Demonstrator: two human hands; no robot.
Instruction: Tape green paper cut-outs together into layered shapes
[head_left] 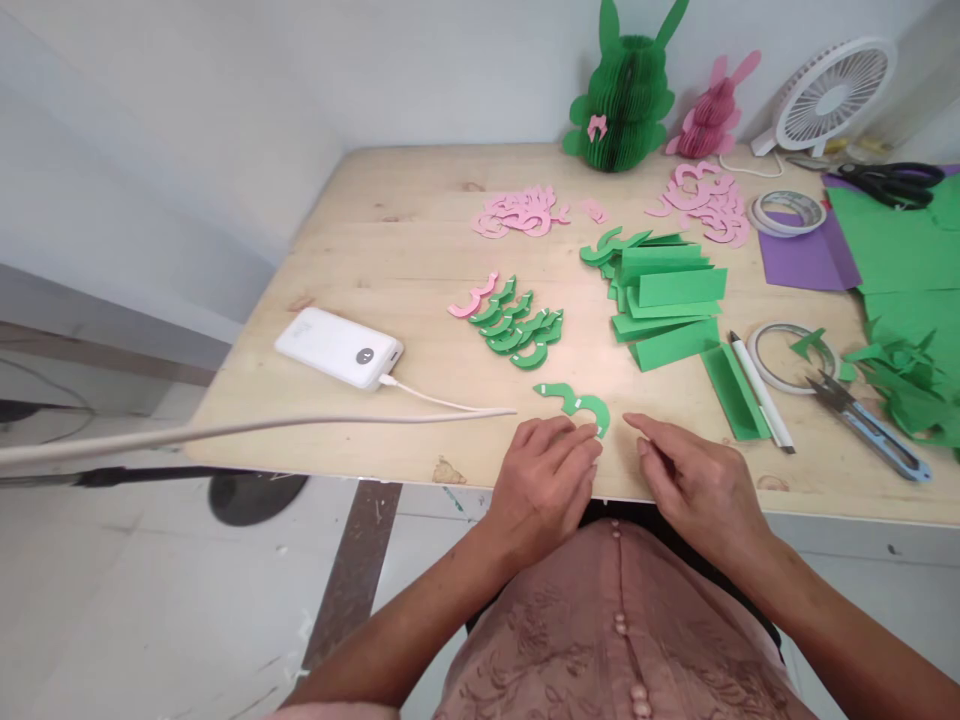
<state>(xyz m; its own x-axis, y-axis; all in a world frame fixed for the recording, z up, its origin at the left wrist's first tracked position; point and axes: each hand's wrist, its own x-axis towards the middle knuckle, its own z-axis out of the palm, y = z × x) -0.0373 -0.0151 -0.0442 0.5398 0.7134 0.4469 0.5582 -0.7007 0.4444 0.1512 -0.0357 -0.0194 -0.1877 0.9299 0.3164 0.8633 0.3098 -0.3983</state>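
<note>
A wavy green paper cutout (592,405) with small white patches lies flat near the table's front edge. My left hand (541,480) rests at its lower side, fingers bent and close together, fingertips against its lower end. To the right, my right hand (701,480) is apart from the cutout. Its index finger points left, with the thumb separated from it and the other fingers curled under. Nothing shows between that thumb and finger. Beyond the cutout sit similar green cutouts (517,325) with white patches, beside a pink cutout (475,297).
Folded green strips (675,290), a white pen (761,390), tape rolls (791,212) and blue-handled snips (874,428) lie right. A power bank (339,347) and its cable (427,398) lie left. Pink cutouts (517,212), paper rabbits (621,105) and a fan (834,95) are behind.
</note>
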